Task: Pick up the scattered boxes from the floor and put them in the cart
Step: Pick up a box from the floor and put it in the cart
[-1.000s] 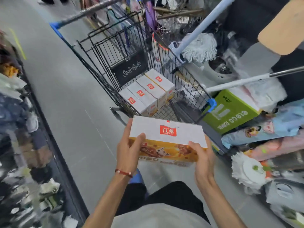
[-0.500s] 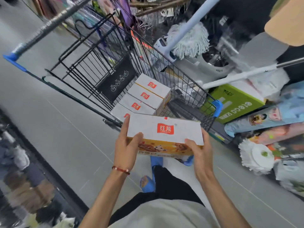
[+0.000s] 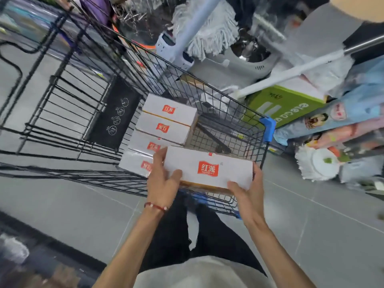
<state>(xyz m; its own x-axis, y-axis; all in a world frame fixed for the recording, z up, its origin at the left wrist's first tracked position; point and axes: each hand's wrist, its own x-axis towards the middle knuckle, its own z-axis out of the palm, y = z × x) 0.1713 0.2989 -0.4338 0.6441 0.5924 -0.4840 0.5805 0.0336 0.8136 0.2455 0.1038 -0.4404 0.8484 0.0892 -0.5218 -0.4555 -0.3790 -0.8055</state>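
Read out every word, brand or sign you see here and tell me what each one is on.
"红派": red logo on the held box.
"红派": same logo on the boxes in the cart, blurred, the nearest half hidden.
"eleca…": green carton, letters uncertain, rest cut off.
Small line under the held logo: too small to read.
Black panel: round icons only, no words.

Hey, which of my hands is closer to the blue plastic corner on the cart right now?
Right. The right hand grips the end of the box on the side of the blue corner, just short of it; the left hand grips the opposite end, farther off.
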